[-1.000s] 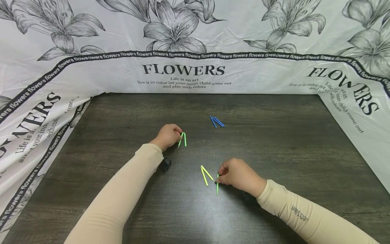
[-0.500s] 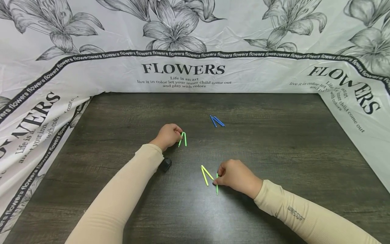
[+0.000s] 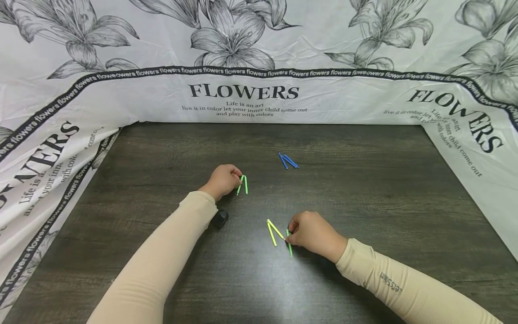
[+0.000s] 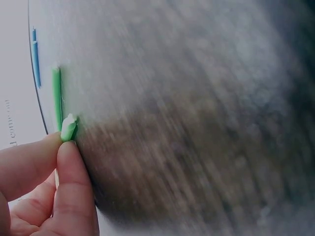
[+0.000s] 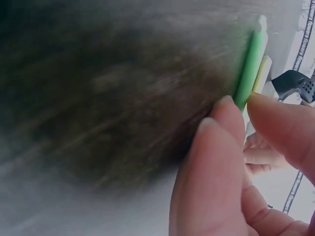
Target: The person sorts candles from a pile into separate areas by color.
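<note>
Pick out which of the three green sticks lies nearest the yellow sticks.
The green stick pinched by the right hand, beside the yellow sticks; the other two green sticks are at the left hand.

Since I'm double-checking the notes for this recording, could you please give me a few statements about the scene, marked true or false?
1. The right hand holds a green stick. True.
2. The left hand holds nothing. False: it pinches another green stick.
3. The yellow sticks lie closer to the right hand than to the left. True.
4. The blue sticks lie nearer the person than the yellow ones. False: they lie farther away.
5. The tabletop is dark. True.
</note>
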### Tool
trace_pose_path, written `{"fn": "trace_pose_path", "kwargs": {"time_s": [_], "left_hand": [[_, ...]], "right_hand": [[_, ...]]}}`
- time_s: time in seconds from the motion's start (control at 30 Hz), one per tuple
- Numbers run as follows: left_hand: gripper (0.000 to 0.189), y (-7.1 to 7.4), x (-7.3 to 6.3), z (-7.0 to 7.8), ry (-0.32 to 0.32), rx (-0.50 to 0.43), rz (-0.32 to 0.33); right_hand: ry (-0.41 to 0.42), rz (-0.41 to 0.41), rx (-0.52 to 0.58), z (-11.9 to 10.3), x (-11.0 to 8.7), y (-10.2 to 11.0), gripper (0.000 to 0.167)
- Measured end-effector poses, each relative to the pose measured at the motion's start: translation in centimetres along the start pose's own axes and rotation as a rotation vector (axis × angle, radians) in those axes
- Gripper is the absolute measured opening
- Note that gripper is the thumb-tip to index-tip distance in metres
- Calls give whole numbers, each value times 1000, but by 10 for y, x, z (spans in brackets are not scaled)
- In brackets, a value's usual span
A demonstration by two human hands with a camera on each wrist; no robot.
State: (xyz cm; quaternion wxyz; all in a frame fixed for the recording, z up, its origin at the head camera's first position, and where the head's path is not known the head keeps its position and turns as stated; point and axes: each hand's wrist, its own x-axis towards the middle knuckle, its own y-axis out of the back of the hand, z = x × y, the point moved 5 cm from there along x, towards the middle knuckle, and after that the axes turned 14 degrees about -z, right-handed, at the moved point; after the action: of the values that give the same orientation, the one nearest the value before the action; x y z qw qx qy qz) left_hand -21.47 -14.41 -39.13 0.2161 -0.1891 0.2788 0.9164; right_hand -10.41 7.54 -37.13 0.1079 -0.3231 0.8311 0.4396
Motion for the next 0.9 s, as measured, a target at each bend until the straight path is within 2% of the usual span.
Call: {"fn": "trace_pose_path", "kwargs": {"time_s": [0.3,0.9], "left_hand": [[27,0,0,2,-1,4,-8],[27,0,0,0,-7,-1,-15]], "right_hand": [[17,-14,28,1,-2,1,12],[71,12,-84,-5,-3,0,14]]}}
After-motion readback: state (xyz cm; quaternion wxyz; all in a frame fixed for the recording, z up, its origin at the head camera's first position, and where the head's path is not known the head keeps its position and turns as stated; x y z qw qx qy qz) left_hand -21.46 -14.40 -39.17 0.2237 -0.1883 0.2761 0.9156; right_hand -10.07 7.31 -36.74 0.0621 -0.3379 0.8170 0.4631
